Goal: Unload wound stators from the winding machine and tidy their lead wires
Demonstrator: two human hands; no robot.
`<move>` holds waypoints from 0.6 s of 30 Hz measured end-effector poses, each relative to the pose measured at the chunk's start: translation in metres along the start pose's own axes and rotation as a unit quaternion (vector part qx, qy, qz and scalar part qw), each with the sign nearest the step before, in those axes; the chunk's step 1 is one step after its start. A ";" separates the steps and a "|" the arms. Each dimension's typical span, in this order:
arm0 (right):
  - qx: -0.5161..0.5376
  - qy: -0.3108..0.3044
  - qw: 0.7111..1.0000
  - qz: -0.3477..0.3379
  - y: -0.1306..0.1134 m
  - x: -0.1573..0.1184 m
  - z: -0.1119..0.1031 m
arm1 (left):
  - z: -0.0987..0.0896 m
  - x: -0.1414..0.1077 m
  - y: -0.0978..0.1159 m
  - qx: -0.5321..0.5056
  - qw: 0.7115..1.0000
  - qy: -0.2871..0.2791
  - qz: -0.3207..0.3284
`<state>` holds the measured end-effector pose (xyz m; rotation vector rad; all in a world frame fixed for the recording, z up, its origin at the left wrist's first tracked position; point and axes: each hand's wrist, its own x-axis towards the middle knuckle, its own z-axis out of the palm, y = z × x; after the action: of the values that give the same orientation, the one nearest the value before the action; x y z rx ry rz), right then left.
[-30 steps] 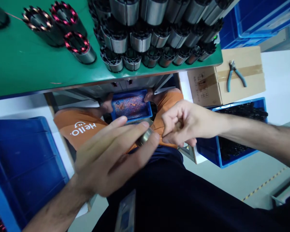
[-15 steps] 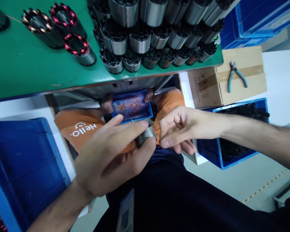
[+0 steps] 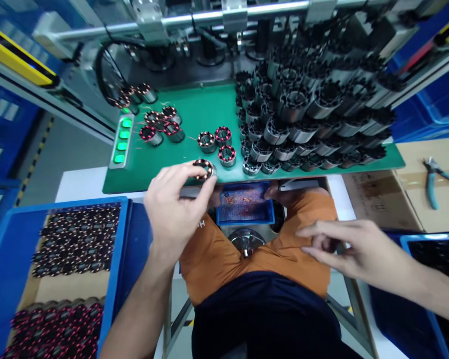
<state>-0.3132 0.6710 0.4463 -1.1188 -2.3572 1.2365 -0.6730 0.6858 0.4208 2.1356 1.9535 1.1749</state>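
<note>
My left hand (image 3: 174,202) grips a wound motor stator (image 3: 211,168) with copper coils, thumb and fingers around its rim at the front edge of the green table mat (image 3: 164,174). My right hand (image 3: 353,244) is above the right thigh; its thumb and forefinger are apart and nothing shows between them. Just behind the held stator stand one copper-wound stator (image 3: 206,142) and two with red windings (image 3: 227,155). Several more wound stators (image 3: 173,131) with loose wire ends are further left on the mat.
Stacked unwound stators (image 3: 277,132) fill the mat's right side. A blue crate (image 3: 125,239) of wound stators is at left. A small blue tray (image 3: 246,219) with wire scraps sits between the knees. Pliers (image 3: 431,184) lie on a carton (image 3: 407,169) at right.
My left hand has carried the stator from over my lap to the mat's front edge. My right hand has parted from it and moved right. The view has tilted up, showing the machine.
</note>
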 end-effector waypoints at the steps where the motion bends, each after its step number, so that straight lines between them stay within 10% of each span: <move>1: -0.003 -0.032 0.999 0.008 0.003 -0.002 0.007 | 0.008 0.005 -0.011 0.013 1.000 0.009 0.003; 6: -0.014 -0.147 0.988 0.047 0.020 -0.018 0.025 | 0.021 0.025 -0.030 0.016 0.999 0.043 0.009; 14: 0.011 -0.166 0.984 0.068 0.011 -0.017 0.031 | 0.009 0.071 -0.095 0.156 0.987 0.040 -0.006; 18: 0.011 -0.162 0.986 0.034 0.001 -0.005 0.035 | -0.003 0.079 -0.084 0.135 0.988 0.060 0.035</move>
<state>-0.3275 0.6470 0.4250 -1.0691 -2.5445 1.5682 -0.7513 0.7709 0.4222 2.3260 2.2216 1.1312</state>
